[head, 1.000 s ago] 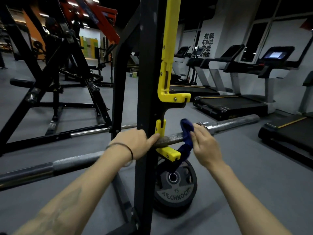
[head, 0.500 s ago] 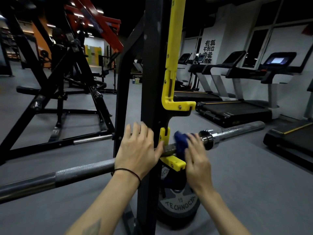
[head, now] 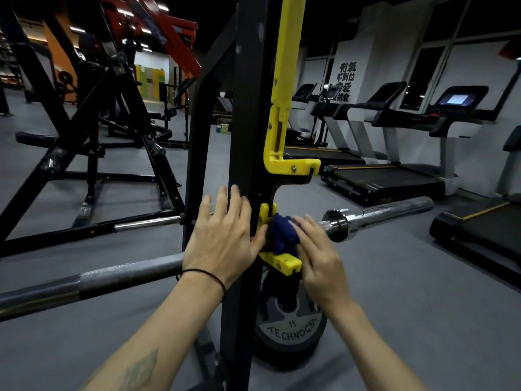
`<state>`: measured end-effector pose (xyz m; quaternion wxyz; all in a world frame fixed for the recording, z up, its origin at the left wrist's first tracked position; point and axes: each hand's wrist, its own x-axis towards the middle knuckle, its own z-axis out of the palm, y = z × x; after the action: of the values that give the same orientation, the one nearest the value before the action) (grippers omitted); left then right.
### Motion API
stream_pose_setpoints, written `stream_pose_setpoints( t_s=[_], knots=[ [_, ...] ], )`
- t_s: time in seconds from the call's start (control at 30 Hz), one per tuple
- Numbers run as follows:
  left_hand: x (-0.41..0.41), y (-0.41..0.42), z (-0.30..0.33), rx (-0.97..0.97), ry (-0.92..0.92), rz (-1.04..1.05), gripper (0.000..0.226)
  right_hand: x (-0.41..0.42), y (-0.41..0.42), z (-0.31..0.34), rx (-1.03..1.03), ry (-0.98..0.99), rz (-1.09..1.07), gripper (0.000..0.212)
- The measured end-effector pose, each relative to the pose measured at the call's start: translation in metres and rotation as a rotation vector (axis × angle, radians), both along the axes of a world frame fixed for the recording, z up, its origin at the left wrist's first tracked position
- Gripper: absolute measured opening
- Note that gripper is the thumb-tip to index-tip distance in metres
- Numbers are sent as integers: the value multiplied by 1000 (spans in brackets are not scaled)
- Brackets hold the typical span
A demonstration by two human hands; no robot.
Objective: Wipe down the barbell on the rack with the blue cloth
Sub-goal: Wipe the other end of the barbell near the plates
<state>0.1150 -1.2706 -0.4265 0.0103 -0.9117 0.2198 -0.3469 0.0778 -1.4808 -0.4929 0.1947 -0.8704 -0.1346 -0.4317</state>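
I see the gym floor (head: 394, 320) spread grey under everything, with a row of treadmills (head: 394, 165) along the right wall and a black machine frame (head: 93, 153) off to the left. Closest to me stands the black rack post (head: 248, 136), upright through the middle of the view, with a yellow guide (head: 284, 80) running up its right face. The barbell (head: 112, 277) lies across the rack from lower left to upper right, seated in the yellow hook (head: 284, 262) on the post; its chrome sleeve (head: 380, 214) sticks out to the right, bare. A weight plate (head: 290, 331) marked 15 leans at the foot of the post, below the hook. My left hand (head: 222, 238) is flat against the post where the bar passes behind it, fingers straight and spread, thumb reaching toward the hook, gripping nothing; a black band (head: 203, 275) circles that wrist. My right hand (head: 315, 255) presses the blue cloth (head: 283, 235) onto the bar just right of the hook, between hook and sleeve collar; its fingers are laid over the bunched cloth, and I cannot tell whether they curl round it. The cloth touches the hook and hides that stretch of bar.
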Motion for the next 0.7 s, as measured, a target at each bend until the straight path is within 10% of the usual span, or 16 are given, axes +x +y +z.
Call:
stream_pose_setpoints(
  t_s=[0.17,0.37,0.57,0.7],
  knots=[
    [-3,0,1,12,-1,3,71,6,-1,6,459,39,-214,47],
    [-2,0,1,-6,-34,-2,70,-1,-12,6,-37,54,0,43],
    [-4,1,1,20,-36,-7,66,8,13,5,454,70,-186,47],
    [-7,3,2,7,-75,-48,47,1,9,-1,94,38,6,42]
  ],
)
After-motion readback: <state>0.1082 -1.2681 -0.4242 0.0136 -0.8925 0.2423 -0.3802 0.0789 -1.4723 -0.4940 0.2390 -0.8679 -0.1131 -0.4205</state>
